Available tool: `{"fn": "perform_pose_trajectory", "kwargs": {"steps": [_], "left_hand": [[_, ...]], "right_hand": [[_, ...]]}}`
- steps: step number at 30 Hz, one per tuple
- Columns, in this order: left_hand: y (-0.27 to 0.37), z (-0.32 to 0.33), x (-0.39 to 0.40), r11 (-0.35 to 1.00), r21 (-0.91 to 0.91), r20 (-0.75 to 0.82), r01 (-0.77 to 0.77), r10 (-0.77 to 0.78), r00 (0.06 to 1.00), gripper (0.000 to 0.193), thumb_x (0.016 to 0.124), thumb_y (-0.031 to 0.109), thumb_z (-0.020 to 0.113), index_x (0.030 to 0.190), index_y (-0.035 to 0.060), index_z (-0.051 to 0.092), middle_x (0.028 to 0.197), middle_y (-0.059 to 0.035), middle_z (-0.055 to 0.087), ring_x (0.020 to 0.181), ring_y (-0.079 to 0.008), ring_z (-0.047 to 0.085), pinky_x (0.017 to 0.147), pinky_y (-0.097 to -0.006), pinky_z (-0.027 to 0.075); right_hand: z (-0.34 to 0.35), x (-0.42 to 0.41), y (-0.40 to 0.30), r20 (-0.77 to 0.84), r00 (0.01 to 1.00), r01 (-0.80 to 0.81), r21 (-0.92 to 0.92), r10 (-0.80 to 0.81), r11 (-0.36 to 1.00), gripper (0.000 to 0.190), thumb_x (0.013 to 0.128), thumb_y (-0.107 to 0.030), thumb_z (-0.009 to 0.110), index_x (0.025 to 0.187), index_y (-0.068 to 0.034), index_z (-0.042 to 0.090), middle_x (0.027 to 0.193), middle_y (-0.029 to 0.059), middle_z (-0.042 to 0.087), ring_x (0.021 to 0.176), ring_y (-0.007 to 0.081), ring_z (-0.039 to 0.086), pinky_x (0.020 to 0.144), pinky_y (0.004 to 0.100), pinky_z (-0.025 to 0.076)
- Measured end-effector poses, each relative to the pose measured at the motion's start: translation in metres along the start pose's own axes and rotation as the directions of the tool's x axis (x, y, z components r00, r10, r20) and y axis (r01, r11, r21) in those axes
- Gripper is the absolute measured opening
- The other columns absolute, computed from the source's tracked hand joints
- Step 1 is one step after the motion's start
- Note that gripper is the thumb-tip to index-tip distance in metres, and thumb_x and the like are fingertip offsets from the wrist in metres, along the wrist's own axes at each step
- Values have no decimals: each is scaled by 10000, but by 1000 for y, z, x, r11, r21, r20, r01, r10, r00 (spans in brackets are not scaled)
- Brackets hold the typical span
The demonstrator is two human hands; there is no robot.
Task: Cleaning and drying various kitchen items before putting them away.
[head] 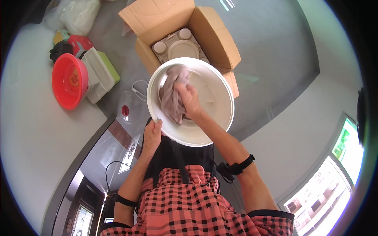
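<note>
A large round white plastic tub (217,126) is tilted in front of me, its inside facing up towards the camera. My left hand (152,134) grips the lower left part of its rim, thumb on top. Inside the tub, my right hand (189,98) holds a crumpled greyish-mauve cloth (172,97) against the left side of the wall. The upper end of the cloth is blurred. Part of the tub's bottom is hidden behind the cloth and hand.
Beyond the tub stands an open cardboard box (212,35) with a moulded tray (183,48). To the left are a red plastic basin (66,97), a light grey plastic container (99,79), a red box (79,44), plastic bags (79,17) and a white cable (138,91) on the floor.
</note>
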State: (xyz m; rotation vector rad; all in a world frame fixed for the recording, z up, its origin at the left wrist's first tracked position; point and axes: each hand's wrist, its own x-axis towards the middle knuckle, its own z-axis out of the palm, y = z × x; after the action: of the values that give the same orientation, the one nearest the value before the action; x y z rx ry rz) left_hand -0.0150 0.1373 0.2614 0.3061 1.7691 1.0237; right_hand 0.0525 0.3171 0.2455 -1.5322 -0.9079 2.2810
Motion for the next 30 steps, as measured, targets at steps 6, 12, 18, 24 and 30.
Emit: {"fn": "perform_pose_trajectory", "kwargs": {"steps": [6, 12, 18, 24, 30], "left_hand": [[7, -2, 10, 990, 138, 41, -13, 7, 999, 281, 953, 228, 449, 923, -19, 578, 687, -30, 587, 584, -89, 531, 558, -228, 433], [-4, -13, 12, 999, -36, 1, -4, 4, 1000, 271, 949, 224, 450, 909, -5, 589, 687, -28, 589, 589, -82, 532, 548, -227, 431], [1, -11, 18, 994, -109, -55, -17, 11, 998, 249, 923, 197, 467, 958, -26, 571, 712, -42, 586, 585, -94, 541, 529, -234, 445], [-13, -22, 28, 974, -190, -59, 122, -135, 989, 231, 857, 182, 512, 896, -35, 582, 688, -72, 592, 530, -137, 542, 496, -263, 447], [-1, -24, 31, 993, -3, -126, 116, -115, 985, 326, 864, 245, 500, 726, -31, 604, 601, -49, 565, 534, -136, 520, 494, -288, 390]], "right_hand": [[50, 31, 9, -314, 858, 446, 61, -406, 893, 461, 776, -300, 626, 1067, 29, 483, 869, 129, 615, 789, 225, 581, 709, 319, 469], [-14, -7, 22, 546, 830, 439, -765, 113, 472, 486, 675, -344, 623, 946, 59, 601, 824, 270, 617, 739, 370, 623, 715, 394, 490], [-29, -14, -6, 557, 748, 571, -817, 361, 78, 397, 638, -327, 634, 877, -10, 632, 804, 225, 630, 786, 359, 621, 698, 430, 488], [46, 43, -91, 826, 536, 746, -561, -175, -360, 262, 689, -252, 687, 913, -144, 601, 824, 40, 614, 794, 251, 625, 609, 375, 501], [-15, 3, -107, 339, 939, 275, -839, -55, -470, 226, 730, -275, 643, 815, -67, 627, 780, 103, 666, 747, 266, 666, 611, 366, 532]]}}
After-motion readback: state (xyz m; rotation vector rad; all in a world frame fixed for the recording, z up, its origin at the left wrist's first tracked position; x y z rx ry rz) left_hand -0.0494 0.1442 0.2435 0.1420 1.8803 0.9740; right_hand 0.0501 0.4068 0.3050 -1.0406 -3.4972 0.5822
